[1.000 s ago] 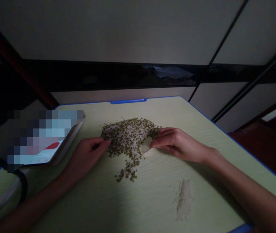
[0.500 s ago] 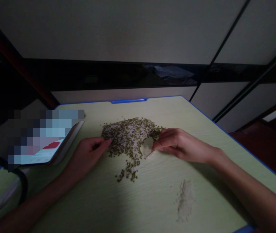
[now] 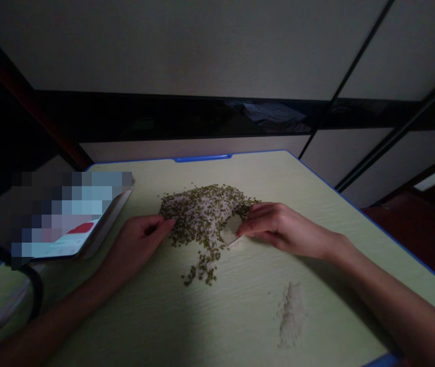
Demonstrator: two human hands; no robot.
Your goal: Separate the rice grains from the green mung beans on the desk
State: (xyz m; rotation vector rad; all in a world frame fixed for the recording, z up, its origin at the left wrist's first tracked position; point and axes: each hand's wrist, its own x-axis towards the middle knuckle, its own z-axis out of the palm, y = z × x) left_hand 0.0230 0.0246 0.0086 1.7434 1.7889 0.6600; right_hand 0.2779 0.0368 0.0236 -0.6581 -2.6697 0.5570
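A spread pile of small green beans mixed with white rice-like grains (image 3: 202, 211) lies in the middle of the table, with a narrow tail toward me. My right hand (image 3: 278, 224) is at the pile's right edge, fingers closed in a pinch on a thin pale stick (image 3: 234, 240) like a toothpick. The stick's tip touches down beside the grains. At the left edge of the pile rests my left hand (image 3: 141, 237), thumb and index finger together; whether anything is between them is hidden. A small separate heap of white grains (image 3: 292, 316) lies nearer me on the right.
The pale table (image 3: 240, 311) has a blue rim. On the left stands a tilted tablet-like screen (image 3: 75, 239), partly blurred out, with a dark curved cable or stand (image 3: 37, 290) before it. Pale cabinet panels (image 3: 186, 51) with a dark band rise behind the table.
The stick in my right hand has shifted slightly to the left and lies a little flatter. My left hand and both piles look the same.
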